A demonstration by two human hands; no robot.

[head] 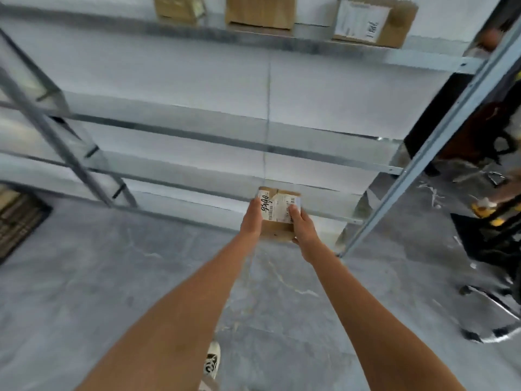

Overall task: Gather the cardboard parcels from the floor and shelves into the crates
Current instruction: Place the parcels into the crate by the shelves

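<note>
Both hands, left hand (251, 221) and right hand (304, 232), were clamped on the sides of a small flat cardboard parcel (277, 211) with a white label, held out by the lowest metal shelf (197, 193). Three more brown boxy parcels (260, 11) sat on the top shelf with no crate in sight, so plenty looked left.

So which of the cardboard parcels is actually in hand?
The small labelled parcel, gripped by the left hand and right hand. The three parcels on the top shelf sit untouched.
</note>
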